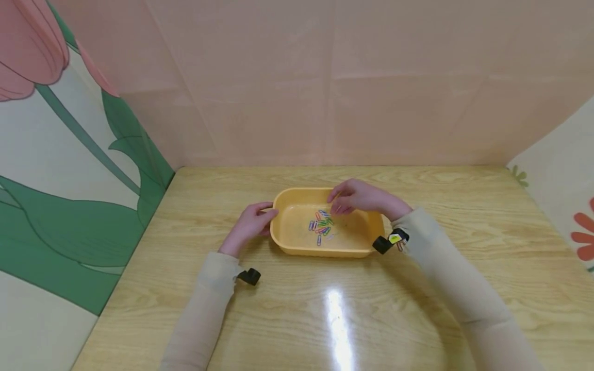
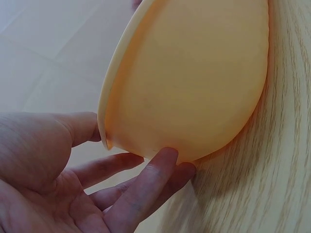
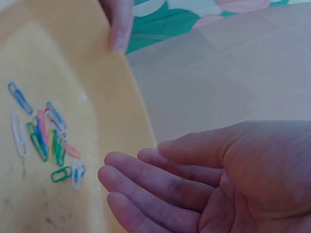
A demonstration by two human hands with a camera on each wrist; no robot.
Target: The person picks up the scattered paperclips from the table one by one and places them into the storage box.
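A shallow yellow plastic basin (image 1: 343, 253) sits on the wooden table. Several paper clips (image 1: 323, 223) in blue, green, pink, red and white lie in a loose cluster on its floor. At the basin's left end my left hand (image 1: 252, 224) grips the wall, thumb over the rim and fingers against the outside. My right hand (image 1: 355, 198) hovers over the basin's back right part, palm toward the clips (image 3: 48, 136). Its fingers (image 3: 146, 187) are relaxed and slightly bent, apart from the clips, and nothing shows between them.
The wood-grain table (image 1: 287, 314) stretches around the basin, with a bright light reflection in front. Behind it rises a pink cloth-like wall (image 1: 325, 93). Panels with painted flowers (image 1: 116, 170) stand at both sides.
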